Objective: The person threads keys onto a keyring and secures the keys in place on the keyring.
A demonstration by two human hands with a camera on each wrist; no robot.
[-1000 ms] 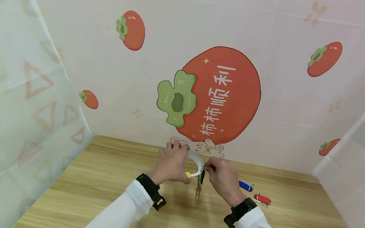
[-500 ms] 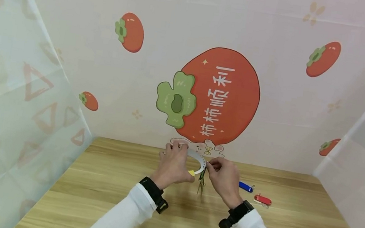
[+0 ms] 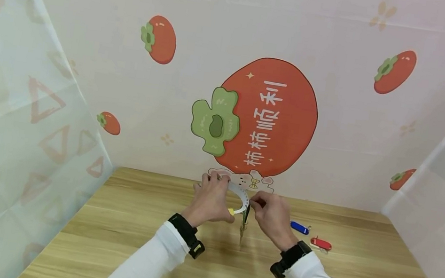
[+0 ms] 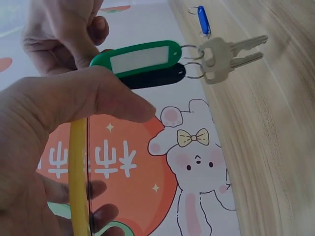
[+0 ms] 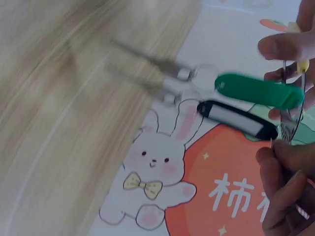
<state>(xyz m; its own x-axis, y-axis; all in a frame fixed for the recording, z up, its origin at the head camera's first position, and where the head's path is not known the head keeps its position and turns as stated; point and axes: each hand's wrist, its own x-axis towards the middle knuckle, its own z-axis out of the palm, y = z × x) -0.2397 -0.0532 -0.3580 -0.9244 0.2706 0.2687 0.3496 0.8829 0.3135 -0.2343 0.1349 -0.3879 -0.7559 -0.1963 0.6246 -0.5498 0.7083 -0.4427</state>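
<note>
My left hand (image 3: 211,201) grips a flat pale ring (image 3: 245,201) with a yellow section, thumb below and fingers over the top. From the ring's right side hang a green key tag (image 4: 142,61) and a black key tag (image 4: 152,77), each with a key (image 4: 216,59) on a small wire loop. My right hand (image 3: 273,215) is right at that edge, thumb and forefinger pinching a small thin metal piece (image 5: 272,143) beside the black tag's end. Fingers hide most of this piece. In the right wrist view the keys are blurred.
A blue key tag (image 3: 299,228) and a red key tag (image 3: 321,243) lie on the wooden table (image 3: 105,246), right of my right hand. Close behind the table stands a printed wall sheet (image 3: 204,22); pale sheets flank it left and right.
The hanging tags and keys have swung a little under the ring. Both hands shifted slightly right, then back left, keeping their grips.
</note>
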